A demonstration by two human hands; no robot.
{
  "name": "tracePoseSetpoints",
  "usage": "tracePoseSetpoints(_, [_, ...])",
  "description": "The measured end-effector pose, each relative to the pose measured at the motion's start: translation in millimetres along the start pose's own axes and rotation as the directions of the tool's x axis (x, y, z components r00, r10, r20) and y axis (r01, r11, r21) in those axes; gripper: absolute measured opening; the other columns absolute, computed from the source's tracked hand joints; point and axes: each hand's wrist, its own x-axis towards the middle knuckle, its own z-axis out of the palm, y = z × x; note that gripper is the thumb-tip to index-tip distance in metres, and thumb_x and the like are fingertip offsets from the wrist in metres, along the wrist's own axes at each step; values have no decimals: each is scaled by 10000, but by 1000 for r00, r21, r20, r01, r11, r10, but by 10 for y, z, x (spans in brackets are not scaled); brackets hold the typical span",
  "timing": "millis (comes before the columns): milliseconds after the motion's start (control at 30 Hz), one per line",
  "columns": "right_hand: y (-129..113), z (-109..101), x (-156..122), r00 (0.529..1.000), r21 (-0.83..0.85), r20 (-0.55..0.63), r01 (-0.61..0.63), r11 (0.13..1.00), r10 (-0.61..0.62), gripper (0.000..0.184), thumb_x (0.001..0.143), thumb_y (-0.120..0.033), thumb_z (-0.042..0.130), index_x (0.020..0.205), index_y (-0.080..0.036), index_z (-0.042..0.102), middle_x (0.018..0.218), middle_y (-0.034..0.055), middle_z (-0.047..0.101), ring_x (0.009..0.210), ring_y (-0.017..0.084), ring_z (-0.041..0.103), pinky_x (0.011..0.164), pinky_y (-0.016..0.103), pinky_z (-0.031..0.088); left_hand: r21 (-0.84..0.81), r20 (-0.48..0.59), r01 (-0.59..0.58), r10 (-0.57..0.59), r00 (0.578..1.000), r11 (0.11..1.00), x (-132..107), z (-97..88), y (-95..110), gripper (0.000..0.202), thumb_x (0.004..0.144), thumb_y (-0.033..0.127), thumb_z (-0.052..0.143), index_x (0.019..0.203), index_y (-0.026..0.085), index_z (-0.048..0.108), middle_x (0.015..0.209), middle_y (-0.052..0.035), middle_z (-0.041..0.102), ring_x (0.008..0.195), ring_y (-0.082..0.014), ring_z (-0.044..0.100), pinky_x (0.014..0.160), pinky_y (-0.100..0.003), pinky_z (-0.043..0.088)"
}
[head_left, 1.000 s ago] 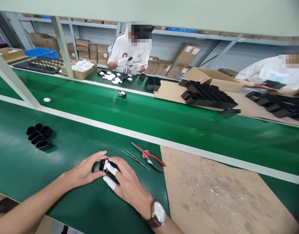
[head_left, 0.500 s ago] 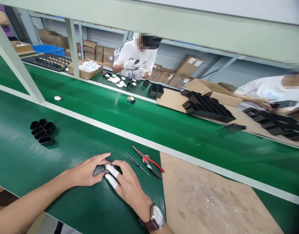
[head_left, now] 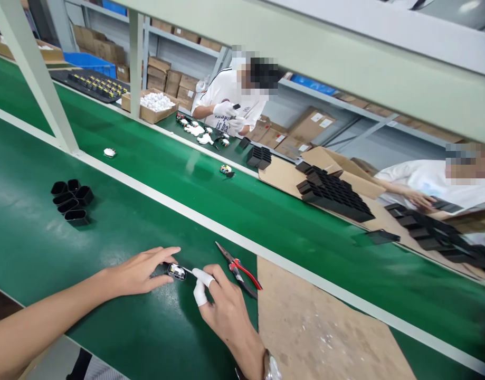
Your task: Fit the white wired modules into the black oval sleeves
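My left hand is closed around a small black oval plastic housing standing on the green bench. White and yellow parts of a circuit board show in its open top. My right hand, with white finger cots on two fingers, pinches metal tweezers. Their thin tips point left at the housing's right rim; whether they touch it I cannot tell. Most of the tweezers is hidden by the fingers. Long-nose pliers with red and black handles lie to the right of this hand.
Several open black housings stand at the left. A cardboard sheet covers the bench at the right. Beyond a white rail runs a green conveyor belt carrying small circuit assemblies. Two co-workers handle black parts across it.
The tweezers that lay beside the pliers are now in my right hand. That hand has drawn back rightward from the housing, baring its open top. The camera view has shifted and tilted slightly.
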Motion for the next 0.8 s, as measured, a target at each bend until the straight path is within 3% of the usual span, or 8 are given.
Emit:
tracePoseSetpoints(167, [-52, -39, 31, 999, -102, 15, 51, 993, -49, 258, 971, -45, 470, 1120, -153, 651, 962, 60, 632, 597, 133, 507, 523, 290, 413, -3, 22, 22, -22, 1000, 1000, -7, -11, 4, 651, 1034, 351, 613, 1618, 305, 330, 1393, -48, 702, 1360, -289, 585, 1114, -446, 499])
tracePoseSetpoints(500, [-104, 35, 67, 995, -139, 68, 85, 987, -77, 231, 948, -41, 445, 886, -170, 627, 971, 86, 607, 643, 165, 489, 554, 314, 386, -18, 7, -9, 9, 1000, 1000, 5, -11, -21, 667, 1024, 326, 641, 1616, 308, 334, 1380, -34, 716, 1327, -282, 605, 1119, -445, 481])
tracePoseSetpoints(800, [-134, -15, 145, 992, -102, 69, 114, 988, -107, 255, 976, -57, 450, 1109, -149, 647, 985, 78, 608, 677, 170, 513, 598, 307, 403, 8, 6, -15, 15, 1000, 1000, -6, -9, -15, 677, 1025, 313, 638, 1619, 335, 313, 1377, -27, 718, 1312, -283, 605, 1075, -440, 501])
